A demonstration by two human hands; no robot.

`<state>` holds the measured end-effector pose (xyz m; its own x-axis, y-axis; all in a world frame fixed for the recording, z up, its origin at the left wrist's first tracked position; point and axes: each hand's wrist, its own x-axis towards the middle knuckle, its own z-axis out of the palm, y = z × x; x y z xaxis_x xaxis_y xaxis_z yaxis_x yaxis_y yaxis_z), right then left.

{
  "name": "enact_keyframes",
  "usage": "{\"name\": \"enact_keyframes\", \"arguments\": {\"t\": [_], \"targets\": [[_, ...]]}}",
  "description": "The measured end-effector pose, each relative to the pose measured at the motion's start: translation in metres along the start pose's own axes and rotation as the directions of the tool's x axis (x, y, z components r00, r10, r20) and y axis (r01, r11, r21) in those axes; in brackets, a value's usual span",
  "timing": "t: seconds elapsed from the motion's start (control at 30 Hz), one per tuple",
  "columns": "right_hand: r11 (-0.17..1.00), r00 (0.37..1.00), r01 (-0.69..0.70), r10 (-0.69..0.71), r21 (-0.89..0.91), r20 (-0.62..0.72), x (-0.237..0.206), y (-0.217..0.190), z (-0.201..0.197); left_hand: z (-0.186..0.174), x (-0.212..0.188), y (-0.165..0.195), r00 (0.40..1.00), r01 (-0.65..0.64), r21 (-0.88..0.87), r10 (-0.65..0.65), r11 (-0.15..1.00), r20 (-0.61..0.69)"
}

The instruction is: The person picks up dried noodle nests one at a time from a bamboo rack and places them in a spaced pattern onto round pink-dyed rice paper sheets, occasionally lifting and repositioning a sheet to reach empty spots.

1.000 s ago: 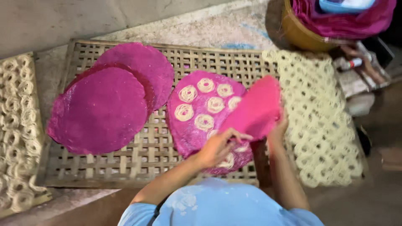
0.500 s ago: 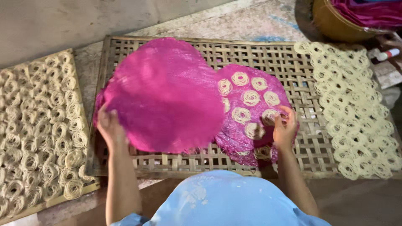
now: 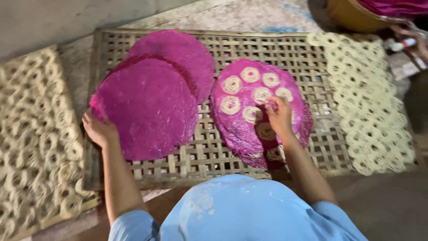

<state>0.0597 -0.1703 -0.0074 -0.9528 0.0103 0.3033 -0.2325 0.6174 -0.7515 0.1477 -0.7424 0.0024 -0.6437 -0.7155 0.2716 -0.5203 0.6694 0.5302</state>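
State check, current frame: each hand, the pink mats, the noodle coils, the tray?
Left hand: grips edge of bare front pink mat.
Right hand: fingertips on a noodle coil.
Loaded pink mat: flat, carrying coils.
Rear pink mat: partly covered.
Bamboo tray: flat.

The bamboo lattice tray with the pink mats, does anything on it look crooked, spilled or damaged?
Nothing looks spilled or damaged. The front pink mat overlaps the one behind and overhangs the bamboo lattice tray at its left edge, where the left hand holds it. The right hand touches noodle coils on the right mat.
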Motion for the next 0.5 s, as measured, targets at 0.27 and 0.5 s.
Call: {"name": "enact_keyframes", "arguments": {"t": [0.27,0.5], "targets": [[0.944,0.990,0.125,-0.098,-0.304,0.104,0.111,0.024,-0.014,0.018,0.004,0.096,0.989,-0.126,0.141,0.135,0.982,-0.063],[0.822,0.970,0.214,-0.118,-0.528,0.210,0.157,0.045,-0.030,0.084,-0.133,0.286,0.865,-0.429,-0.212,0.467,0.878,0.182]]}}
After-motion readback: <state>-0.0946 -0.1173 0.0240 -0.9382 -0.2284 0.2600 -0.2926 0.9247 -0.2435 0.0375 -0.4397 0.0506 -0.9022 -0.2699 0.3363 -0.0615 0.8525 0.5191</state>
